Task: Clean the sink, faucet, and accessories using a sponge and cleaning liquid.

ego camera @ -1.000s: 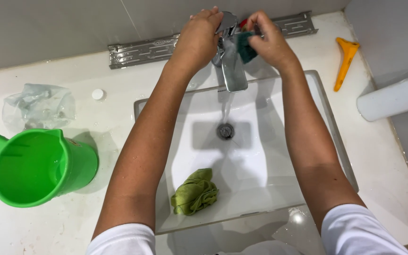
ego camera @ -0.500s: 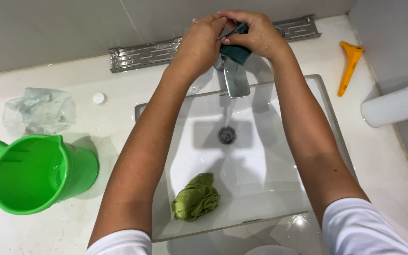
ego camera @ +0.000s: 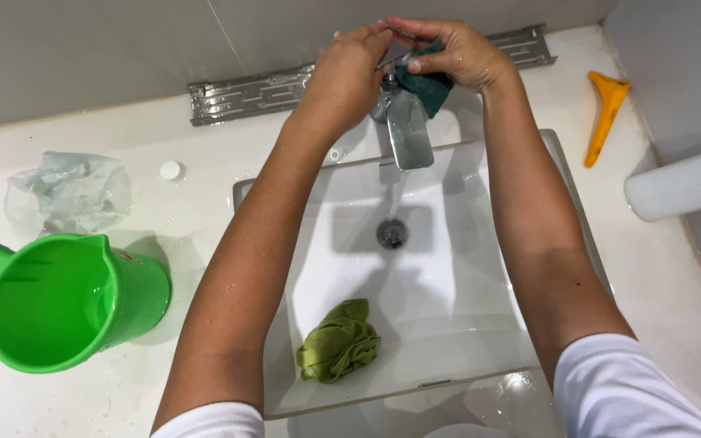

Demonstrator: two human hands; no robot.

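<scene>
**Both hands at the tap, scouring pad pressed to the chrome**

We saw 2 bare arms reach across the white sink to the chrome tap at the back edge of the basin. The right hand was closed around a dark green scouring pad, its fingers curled over the top of it and pressing it against the upper part of the tap. The left hand was cupped against the tap's other side, fingers bent round the metal; we could not tell how firmly it gripped. The 2 hands nearly met above the spout.

In the basin, near its front edge and left of the drain, lay 1 crumpled olive-green cloth, well apart from both hands. The drain sat below the spout.

On the white countertop, a bright green jug stood by the left edge, handle pointing left. Behind it lay a crumpled clear plastic bag, and just beside that a small white cap. A metal strip ran along the back edge against the wall. Toward the right edge lay an orange plastic tool, and near it a white rounded object jutted in from the right.
</scene>
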